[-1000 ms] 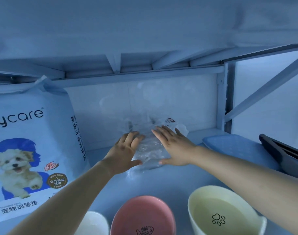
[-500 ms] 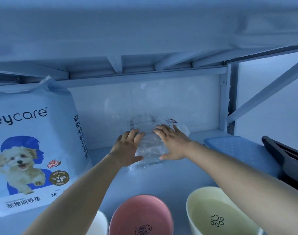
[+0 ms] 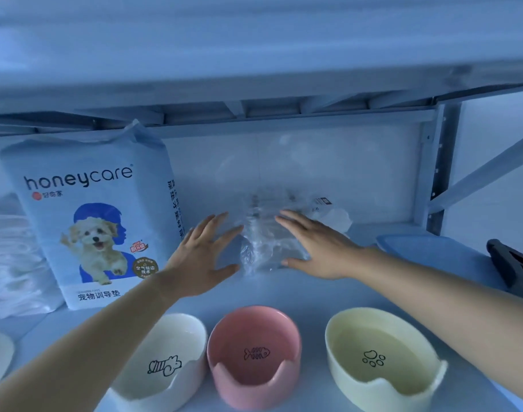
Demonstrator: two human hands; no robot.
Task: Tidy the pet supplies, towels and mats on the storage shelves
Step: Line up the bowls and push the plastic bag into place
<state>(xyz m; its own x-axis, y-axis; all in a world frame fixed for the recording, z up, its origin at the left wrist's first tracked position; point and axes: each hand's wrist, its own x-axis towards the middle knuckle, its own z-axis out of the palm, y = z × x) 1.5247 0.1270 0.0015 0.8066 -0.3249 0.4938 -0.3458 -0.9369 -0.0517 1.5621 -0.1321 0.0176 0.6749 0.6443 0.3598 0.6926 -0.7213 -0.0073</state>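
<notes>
Bag (image 3: 269, 248) of clear crumpled plastic sits on shelf (image 3: 284, 292) near the back wall, right of upright honeycare pad pack (image 3: 96, 218). Right hand (image 3: 319, 248) flat on it, fingers straight. Left hand (image 3: 203, 254) splayed, fingers straight, just beside its left edge; contact unclear. White bowl (image 3: 165, 358), pink bowl (image 3: 254, 352), yellow bowl (image 3: 379, 355) line front.

Single head-worn wide-angle view, near the shelf (image 3: 284, 292), facing into its bay, slightly downward; upper board (image 3: 254, 49) overhead.
</notes>
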